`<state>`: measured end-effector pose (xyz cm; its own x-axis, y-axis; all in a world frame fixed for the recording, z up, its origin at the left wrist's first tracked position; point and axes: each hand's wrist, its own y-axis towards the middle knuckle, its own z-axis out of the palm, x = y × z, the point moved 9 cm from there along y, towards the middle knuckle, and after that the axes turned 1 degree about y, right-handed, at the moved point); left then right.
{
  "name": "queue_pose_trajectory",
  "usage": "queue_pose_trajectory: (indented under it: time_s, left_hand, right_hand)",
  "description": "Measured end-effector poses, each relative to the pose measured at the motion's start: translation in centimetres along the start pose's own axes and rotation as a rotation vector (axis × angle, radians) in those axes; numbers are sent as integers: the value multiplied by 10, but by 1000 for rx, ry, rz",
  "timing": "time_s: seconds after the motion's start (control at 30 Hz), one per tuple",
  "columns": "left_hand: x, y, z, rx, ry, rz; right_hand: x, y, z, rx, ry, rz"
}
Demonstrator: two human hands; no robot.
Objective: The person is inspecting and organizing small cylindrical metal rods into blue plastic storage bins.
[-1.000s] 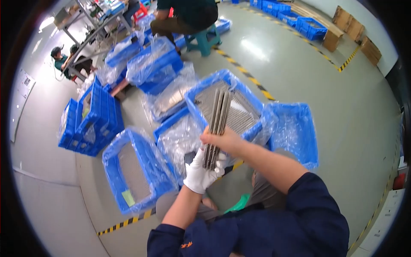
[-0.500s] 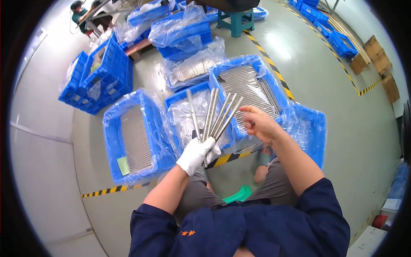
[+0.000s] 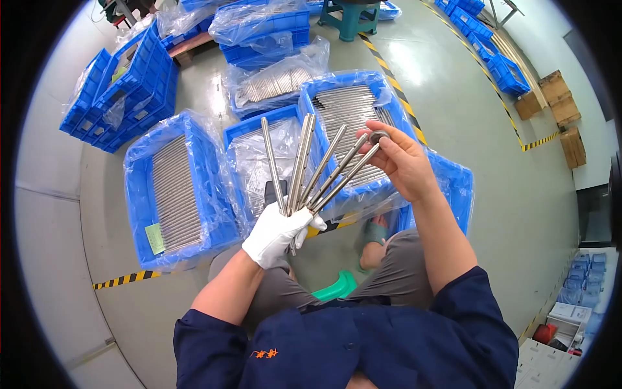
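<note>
In the white-gloved left hand (image 3: 275,233) I grip several slim metal rods (image 3: 299,162) by their lower ends. They fan out upward, with small holes along some of them. My bare right hand (image 3: 409,167) pinches a small dark round disc-like piece (image 3: 378,137) between thumb and fingers, against or right beside the upper end of one rod. Whether the piece has a hole cannot be made out. Behind the rods, a blue crate (image 3: 231,148) lined with clear plastic holds a dark flat object (image 3: 275,192).
Plastic-lined blue crates of rods stand left (image 3: 135,217) and right of centre (image 3: 403,123). Another blue crate (image 3: 460,191) is beside my right forearm. Stacked crates (image 3: 139,97) stand far left. A green stool (image 3: 350,21) and yellow-black floor tape (image 3: 395,84) lie beyond.
My right hand has come up to the rod ends, and the dark round piece now shows in its fingers. The rods are spread wider in my left hand. The view has shifted slightly.
</note>
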<state>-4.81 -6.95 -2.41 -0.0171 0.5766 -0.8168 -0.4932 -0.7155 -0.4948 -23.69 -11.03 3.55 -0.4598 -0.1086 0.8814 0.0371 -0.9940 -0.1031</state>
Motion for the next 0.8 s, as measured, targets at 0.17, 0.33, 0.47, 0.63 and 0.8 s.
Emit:
queue_pose_trajectory:
  time_s: [0.17,0.33,0.47,0.63,0.8]
  left_hand:
    - [3,-1,3,32,26,-1]
    - [1,-3,8,17,-22,8]
    - [1,-4,5,-39,81,19]
    - [-3,-4,-6,-17,106,2]
    - [-15,-10,-8,52,284,-17]
  right_hand:
    - [2,-7,4,-28,-214,-90]
    - [23,-22,11,-173,-667,-474]
    - [22,-26,14,-210,-733,-491]
    - [8,-15,12,9,-461,-160]
    - [37,-17,-10,189,-412,-29]
